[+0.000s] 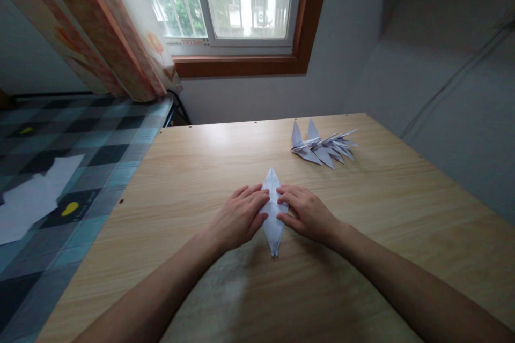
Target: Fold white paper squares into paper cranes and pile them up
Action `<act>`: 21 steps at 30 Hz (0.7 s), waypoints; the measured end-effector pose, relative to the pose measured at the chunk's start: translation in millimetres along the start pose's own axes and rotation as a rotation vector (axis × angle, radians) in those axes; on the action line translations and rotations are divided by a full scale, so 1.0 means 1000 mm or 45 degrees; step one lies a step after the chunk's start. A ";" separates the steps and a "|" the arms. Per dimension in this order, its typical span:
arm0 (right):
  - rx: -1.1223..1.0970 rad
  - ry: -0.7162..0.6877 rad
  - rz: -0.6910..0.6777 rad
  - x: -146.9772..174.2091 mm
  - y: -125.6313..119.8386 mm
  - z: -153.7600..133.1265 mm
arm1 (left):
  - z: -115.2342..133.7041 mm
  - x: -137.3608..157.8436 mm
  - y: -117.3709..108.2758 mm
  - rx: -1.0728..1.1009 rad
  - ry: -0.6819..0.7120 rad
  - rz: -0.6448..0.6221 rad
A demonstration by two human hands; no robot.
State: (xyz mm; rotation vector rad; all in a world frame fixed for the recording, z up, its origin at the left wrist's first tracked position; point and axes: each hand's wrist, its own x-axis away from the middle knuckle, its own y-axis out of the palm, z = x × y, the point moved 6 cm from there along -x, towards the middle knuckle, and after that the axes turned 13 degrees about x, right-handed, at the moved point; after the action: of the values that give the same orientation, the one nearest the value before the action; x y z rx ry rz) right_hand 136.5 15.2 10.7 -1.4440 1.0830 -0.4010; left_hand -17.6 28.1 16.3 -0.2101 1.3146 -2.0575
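Note:
A white folded paper diamond (273, 228) lies flat on the wooden table, long and narrow, with one point away from me and a split point toward me. On its left edge rest the fingers of my left hand (242, 214), stretched out and slightly spread. My right hand (306, 211) lies the same way along the right edge, its fingertips touching the paper. Neither hand grips the paper; both press on it from above. The fingers cover parts of both side edges.
Farther back to the right, several folded white paper pieces (322, 149) lie stacked together on the table (193, 171). To the left, white paper sheets (34, 203) lie on a checked cloth (108, 153). A curtain (116, 27) hangs beside the barred window (249, 5).

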 end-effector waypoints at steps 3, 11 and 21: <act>-0.036 0.008 -0.011 0.000 0.001 0.002 | -0.003 0.000 0.000 -0.032 -0.089 0.001; -0.036 0.048 -0.048 0.001 0.005 0.004 | -0.001 -0.001 -0.003 -0.032 -0.100 -0.052; 0.005 -0.011 -0.073 0.001 0.001 -0.001 | -0.002 -0.002 -0.003 -0.057 -0.048 0.041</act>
State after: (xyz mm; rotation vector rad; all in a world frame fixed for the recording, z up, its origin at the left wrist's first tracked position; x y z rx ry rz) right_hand 135.7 14.5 9.6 -1.4750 1.0350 -0.4371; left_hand -18.5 31.6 17.7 -0.2456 1.3339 -1.9892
